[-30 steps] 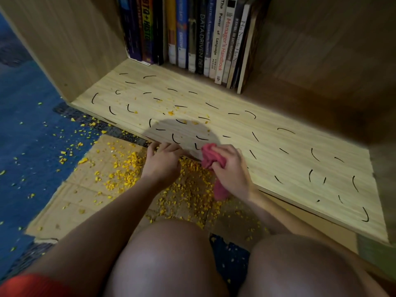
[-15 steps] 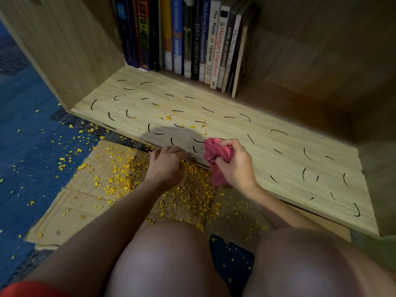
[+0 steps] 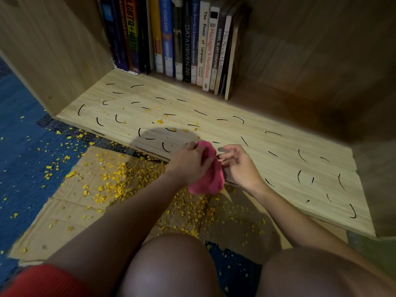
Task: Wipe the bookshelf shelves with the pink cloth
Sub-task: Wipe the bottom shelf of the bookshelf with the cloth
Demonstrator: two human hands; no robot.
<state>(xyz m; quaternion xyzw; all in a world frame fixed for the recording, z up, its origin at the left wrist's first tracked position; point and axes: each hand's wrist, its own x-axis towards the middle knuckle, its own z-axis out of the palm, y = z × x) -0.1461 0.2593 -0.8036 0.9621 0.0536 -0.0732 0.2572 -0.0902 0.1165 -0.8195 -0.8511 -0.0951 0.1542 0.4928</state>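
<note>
The pink cloth (image 3: 207, 181) hangs bunched over the front edge of the bottom shelf (image 3: 278, 168), a pale wooden board covered with black curved marks and a few yellow crumbs (image 3: 160, 121). My left hand (image 3: 189, 166) grips the cloth from the left, fingers curled round its upper part. My right hand (image 3: 239, 166) is just to the right of the cloth, fingers loosely curled, fingertips at the cloth's edge. Whether they pinch it is unclear.
A row of upright books (image 3: 182, 39) stands at the back left of the shelf. A flat sheet of cardboard (image 3: 70, 202) strewn with yellow crumbs lies on the blue carpet (image 3: 19, 151) before the shelf. My knees (image 3: 171, 264) fill the bottom of the view.
The cloth has passed from my right hand into my left hand. My left hand left the shelf edge and moved right onto the cloth; my right hand loosened and drew slightly right.
</note>
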